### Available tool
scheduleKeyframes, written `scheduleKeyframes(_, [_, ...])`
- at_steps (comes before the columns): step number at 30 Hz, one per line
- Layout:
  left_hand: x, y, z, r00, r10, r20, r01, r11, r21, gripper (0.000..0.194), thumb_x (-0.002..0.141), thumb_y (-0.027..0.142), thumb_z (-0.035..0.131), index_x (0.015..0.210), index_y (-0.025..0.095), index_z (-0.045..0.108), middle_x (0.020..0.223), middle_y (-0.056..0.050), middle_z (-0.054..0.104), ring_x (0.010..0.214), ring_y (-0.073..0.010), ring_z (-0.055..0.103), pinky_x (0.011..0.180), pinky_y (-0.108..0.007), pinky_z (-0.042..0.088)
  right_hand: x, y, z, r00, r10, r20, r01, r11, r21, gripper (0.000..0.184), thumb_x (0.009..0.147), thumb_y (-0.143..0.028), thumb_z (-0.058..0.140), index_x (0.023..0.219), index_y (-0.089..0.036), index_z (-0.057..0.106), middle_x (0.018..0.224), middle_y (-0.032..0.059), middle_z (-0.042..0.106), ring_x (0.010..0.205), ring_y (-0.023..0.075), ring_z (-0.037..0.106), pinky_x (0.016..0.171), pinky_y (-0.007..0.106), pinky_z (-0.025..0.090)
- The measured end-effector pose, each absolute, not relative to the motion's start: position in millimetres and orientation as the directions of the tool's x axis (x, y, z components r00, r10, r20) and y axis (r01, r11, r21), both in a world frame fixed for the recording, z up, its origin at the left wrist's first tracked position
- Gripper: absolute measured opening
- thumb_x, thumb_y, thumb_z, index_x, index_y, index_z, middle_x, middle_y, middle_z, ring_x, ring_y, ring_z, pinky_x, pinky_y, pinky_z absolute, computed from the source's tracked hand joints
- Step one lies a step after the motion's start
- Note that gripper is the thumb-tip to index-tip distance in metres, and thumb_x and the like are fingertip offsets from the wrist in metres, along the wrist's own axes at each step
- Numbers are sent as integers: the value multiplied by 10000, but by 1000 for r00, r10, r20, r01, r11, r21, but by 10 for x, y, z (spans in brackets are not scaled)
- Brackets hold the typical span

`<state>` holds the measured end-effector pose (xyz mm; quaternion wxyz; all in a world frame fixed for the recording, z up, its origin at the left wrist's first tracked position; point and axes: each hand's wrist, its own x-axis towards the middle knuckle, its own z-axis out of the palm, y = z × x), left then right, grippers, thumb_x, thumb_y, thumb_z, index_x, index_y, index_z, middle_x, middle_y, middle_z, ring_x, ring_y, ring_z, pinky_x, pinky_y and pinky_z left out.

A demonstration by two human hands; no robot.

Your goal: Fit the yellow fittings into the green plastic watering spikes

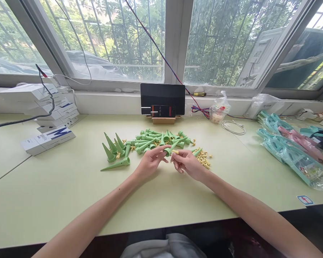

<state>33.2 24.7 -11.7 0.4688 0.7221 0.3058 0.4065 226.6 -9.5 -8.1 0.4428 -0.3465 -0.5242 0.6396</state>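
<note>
My left hand (pixel 150 163) pinches a green plastic cone spike (pixel 171 147) by its wide end, just above the table. My right hand (pixel 187 163) is closed on a small yellow plug (pixel 175 152) held right at the cone's open end. Behind the hands lies a heap of green cones (pixel 156 139). To the left, a few cones stand upright (pixel 111 148) and one lies on its side (pixel 115 165). A scatter of yellow plugs (pixel 204 159) lies just right of my right hand.
A pale green table (pixel 70 186) runs under a window. A tablet with a phone on a stand (pixel 162 104) sits at the back. White boxes (pixel 47 111) are stacked at the left, with bagged teal and pink items (pixel 290 150), a cable (pixel 233 127) and a plastic bag (pixel 219 111) at the right.
</note>
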Motion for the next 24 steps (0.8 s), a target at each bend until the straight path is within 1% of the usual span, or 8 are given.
scheduleKeyframes(3, [331,250,-140,497,817,294,61,-370,927,413,935,392,572,1292,191,626,844,-29,720,785,-199,721,800,-350,591,2266,-102,-65,-398,917,8,-230,-91,-969,379,848,-515,676,759,-148,640,548,-30,522,430,72,443,400,207,337])
scheduleKeyframes(6, [340,234,-120,504,821,269,49,-338,940,431,927,406,585,1301,195,618,884,-44,730,788,-200,716,818,-363,591,2255,-116,-55,-370,928,46,-186,-25,-982,368,866,-510,651,759,-158,624,559,-29,526,436,81,450,403,216,347])
scheduleKeyframes(9, [359,209,-72,488,837,249,-3,-283,959,414,930,425,575,1271,198,634,987,-69,717,783,-188,701,822,-377,594,2238,-127,-49,-321,940,113,-72,95,-993,359,902,-500,597,755,-172,590,546,-33,524,423,92,450,409,231,355])
scheduleKeyframes(13, [384,198,-19,426,863,271,-105,-251,962,359,929,453,564,1136,186,687,1109,-92,655,810,-175,660,739,-357,608,2237,-123,-68,-273,940,204,142,249,-958,350,949,-444,523,713,-186,518,553,-26,522,430,96,446,444,242,350])
scheduleKeyframes(15, [389,206,-15,410,869,277,-88,-265,960,343,921,455,577,1084,178,696,1053,-86,654,796,-169,644,703,-335,601,2254,-109,-96,-269,919,288,281,361,-889,337,964,-372,497,680,-190,477,572,-17,521,472,101,445,486,246,343])
scheduleKeyframes(19, [384,239,-62,427,856,292,64,-351,934,305,919,435,586,1046,184,703,922,-60,654,734,-150,619,657,-295,567,2310,-64,-154,-343,811,473,504,584,-637,320,955,-216,442,646,-199,361,584,-24,436,545,109,372,546,254,287])
scheduleKeyframes(21, [376,260,-99,436,838,329,115,-414,903,281,917,420,589,1034,194,707,938,-65,631,790,-163,616,659,-286,558,2337,-45,-168,-374,781,501,561,620,-548,303,946,-179,424,660,-204,329,592,-30,393,556,112,332,549,254,260])
scheduleKeyframes(24, [365,291,-142,426,819,385,140,-480,866,256,915,407,586,1031,214,709,948,-63,564,809,-164,588,656,-284,556,2364,-31,-165,-395,763,511,616,633,-469,285,943,-156,407,680,-208,311,606,-31,371,559,115,293,542,249,232])
